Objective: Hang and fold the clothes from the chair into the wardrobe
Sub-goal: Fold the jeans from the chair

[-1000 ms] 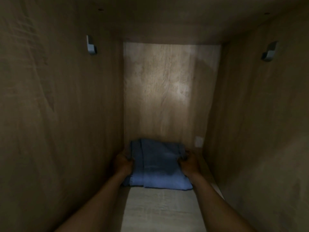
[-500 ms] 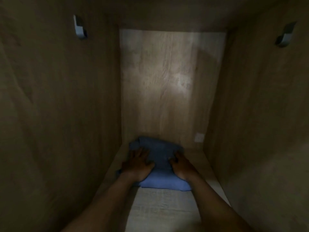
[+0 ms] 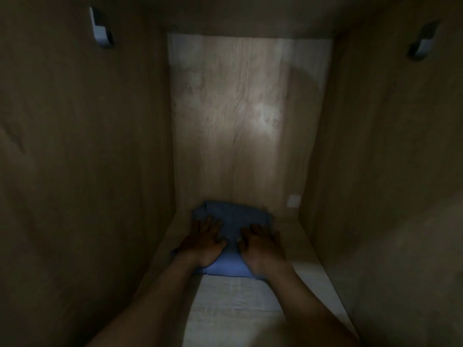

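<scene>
The folded blue garment (image 3: pixel 230 221) lies on the shelf (image 3: pixel 235 296) inside the wardrobe (image 3: pixel 75 146), pushed deep toward the back panel (image 3: pixel 240 121), so its far edge is just beside that panel. Your left hand (image 3: pixel 203 241) rests flat on the left part of the cloth, and your right hand (image 3: pixel 260 244) rests flat on the right part. The fingers (image 3: pixel 208 222) of both hands are spread and extended; they grip nothing, they only lie on top of the fabric. Between the two hands a strip of the blue cloth shows, and its near edge is lighter where the light reaches it. Both forearms come from the bottom of the view and cover part of the shelf.

The compartment is dim. On the left side wall, high up, you see a small bracket (image 3: pixel 100 31), and on the right side wall there is a second bracket (image 3: pixel 423 43). Low on the back panel, to the right of the garment, sits a small pale square fitting (image 3: pixel 293 201).
</scene>
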Motion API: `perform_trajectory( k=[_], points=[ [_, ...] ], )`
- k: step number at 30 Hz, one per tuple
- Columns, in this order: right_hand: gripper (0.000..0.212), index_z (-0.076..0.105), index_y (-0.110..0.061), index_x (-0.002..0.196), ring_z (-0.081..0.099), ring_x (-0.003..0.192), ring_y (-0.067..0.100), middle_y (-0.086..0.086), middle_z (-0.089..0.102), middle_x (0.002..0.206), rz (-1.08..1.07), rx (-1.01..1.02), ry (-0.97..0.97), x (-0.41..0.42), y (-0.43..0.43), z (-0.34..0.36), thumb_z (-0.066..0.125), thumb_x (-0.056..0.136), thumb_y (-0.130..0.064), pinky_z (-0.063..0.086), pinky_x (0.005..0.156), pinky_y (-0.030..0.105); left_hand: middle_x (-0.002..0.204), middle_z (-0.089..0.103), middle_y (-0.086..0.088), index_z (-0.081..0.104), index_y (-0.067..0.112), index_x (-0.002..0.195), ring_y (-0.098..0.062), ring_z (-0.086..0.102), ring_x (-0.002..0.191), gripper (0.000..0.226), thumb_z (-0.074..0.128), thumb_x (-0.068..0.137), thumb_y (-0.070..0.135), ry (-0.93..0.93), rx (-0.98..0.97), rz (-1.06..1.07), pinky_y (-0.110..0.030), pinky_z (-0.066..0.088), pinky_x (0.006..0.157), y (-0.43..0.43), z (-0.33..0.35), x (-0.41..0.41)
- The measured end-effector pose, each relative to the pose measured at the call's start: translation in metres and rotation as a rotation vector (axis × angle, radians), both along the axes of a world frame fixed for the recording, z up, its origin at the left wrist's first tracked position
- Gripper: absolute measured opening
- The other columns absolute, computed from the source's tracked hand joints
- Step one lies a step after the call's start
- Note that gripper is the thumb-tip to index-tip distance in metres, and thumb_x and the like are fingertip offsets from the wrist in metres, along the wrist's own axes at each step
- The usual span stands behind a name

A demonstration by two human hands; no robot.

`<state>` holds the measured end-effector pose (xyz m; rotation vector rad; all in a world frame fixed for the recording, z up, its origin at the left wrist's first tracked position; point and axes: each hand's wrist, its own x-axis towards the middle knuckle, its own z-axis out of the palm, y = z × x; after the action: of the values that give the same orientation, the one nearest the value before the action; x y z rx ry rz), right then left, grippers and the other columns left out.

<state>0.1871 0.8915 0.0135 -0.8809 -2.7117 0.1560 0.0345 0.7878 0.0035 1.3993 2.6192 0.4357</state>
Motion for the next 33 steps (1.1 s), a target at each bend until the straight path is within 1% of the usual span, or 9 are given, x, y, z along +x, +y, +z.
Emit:
perform_trajectory(
  k=[8, 11, 13, 17, 20, 23, 28, 30, 33],
  points=[
    [0.055, 0.014, -0.03, 0.158, 0.004, 0.154, 0.023, -0.001, 0.012, 0.166, -0.053, -0.054, -0.062, 0.001, 0.018, -0.005, 0.022, 0.105, -0.043, 0.0, 0.12, 0.057, 0.166, -0.006, 0.008, 0.004, 0.043, 0.156, -0.024, -0.003, 0.153, 0.061, 0.025, 0.101, 0.058, 0.06, 0.026, 0.018, -0.052, 0.016, 0.118, 0.024, -0.008, -0.007],
    [0.054, 0.019, -0.027, 0.157, 0.008, 0.153, 0.024, 0.002, 0.017, 0.165, -0.038, -0.052, -0.027, 0.002, 0.016, -0.004, 0.023, 0.105, -0.042, 0.003, 0.12, 0.055, 0.167, 0.002, 0.006, 0.011, 0.041, 0.156, -0.024, 0.005, 0.152, 0.06, 0.026, 0.101, 0.057, 0.103, 0.058, 0.018, -0.052, 0.018, 0.117, 0.022, -0.006, -0.006],
    [0.051, 0.036, -0.024, 0.15, 0.021, 0.15, 0.025, 0.004, 0.032, 0.158, -0.047, -0.038, 0.041, 0.007, 0.01, -0.006, 0.023, 0.104, -0.042, 0.015, 0.118, 0.051, 0.163, 0.022, 0.0, 0.033, 0.033, 0.152, -0.025, 0.021, 0.149, 0.057, 0.028, 0.1, 0.056, 0.178, 0.19, 0.046, -0.048, 0.023, 0.114, 0.014, -0.004, 0.003],
    [0.05, 0.068, -0.015, 0.111, 0.062, 0.11, 0.033, 0.01, 0.065, 0.111, -0.06, -0.015, 0.171, 0.016, -0.007, -0.013, 0.028, 0.094, -0.04, 0.049, 0.094, 0.051, 0.119, 0.065, -0.006, 0.068, 0.018, 0.11, -0.029, 0.062, 0.109, 0.054, 0.03, 0.089, 0.051, 0.272, 0.42, 0.093, -0.042, 0.045, 0.09, -0.016, -0.002, 0.023],
    [0.042, 0.067, -0.022, 0.108, 0.061, 0.11, 0.029, 0.005, 0.064, 0.112, -0.126, 0.001, 0.102, 0.024, -0.022, -0.013, 0.032, 0.095, -0.042, 0.041, 0.098, 0.058, 0.097, 0.068, -0.006, 0.068, 0.018, 0.095, -0.028, 0.067, 0.085, 0.043, 0.038, 0.091, 0.048, 0.308, 0.391, 0.089, -0.038, 0.051, 0.073, -0.043, -0.006, 0.038],
    [0.045, 0.058, -0.027, 0.114, 0.048, 0.126, 0.026, 0.002, 0.054, 0.126, -0.105, -0.098, 0.091, 0.04, -0.049, 0.0, 0.023, 0.096, -0.05, 0.033, 0.104, 0.051, 0.104, 0.066, -0.004, 0.062, 0.022, 0.102, -0.024, 0.065, 0.094, 0.034, 0.042, 0.094, 0.047, 0.179, 0.363, 0.083, -0.036, 0.052, 0.077, -0.076, 0.008, 0.06],
    [0.033, 0.059, -0.022, 0.123, 0.047, 0.128, 0.022, 0.0, 0.057, 0.131, -0.042, -0.139, 0.142, 0.069, -0.098, 0.019, 0.04, 0.1, -0.037, 0.032, 0.105, 0.041, 0.108, 0.063, -0.006, 0.054, 0.023, 0.096, -0.026, 0.062, 0.099, 0.026, 0.043, 0.092, 0.045, 0.094, 0.385, 0.076, -0.036, 0.051, 0.079, -0.135, 0.025, 0.095],
    [0.035, 0.059, -0.018, 0.127, 0.051, 0.126, 0.024, 0.004, 0.058, 0.132, 0.005, -0.212, 0.162, 0.078, -0.12, 0.022, 0.042, 0.101, -0.035, 0.036, 0.102, 0.035, 0.117, 0.066, -0.008, 0.061, 0.02, 0.11, -0.028, 0.062, 0.106, 0.027, 0.051, 0.094, 0.04, 0.088, 0.41, 0.091, -0.032, 0.048, 0.082, -0.162, 0.031, 0.113],
    [0.039, 0.059, -0.021, 0.131, 0.052, 0.126, 0.028, 0.006, 0.059, 0.133, 0.061, -0.267, 0.24, 0.099, -0.161, 0.035, 0.041, 0.1, -0.037, 0.035, 0.107, 0.041, 0.119, 0.069, -0.006, 0.062, 0.02, 0.124, -0.025, 0.064, 0.107, 0.039, 0.054, 0.092, 0.042, 0.044, 0.467, 0.092, -0.03, 0.05, 0.083, -0.209, 0.041, 0.143]
  ],
)
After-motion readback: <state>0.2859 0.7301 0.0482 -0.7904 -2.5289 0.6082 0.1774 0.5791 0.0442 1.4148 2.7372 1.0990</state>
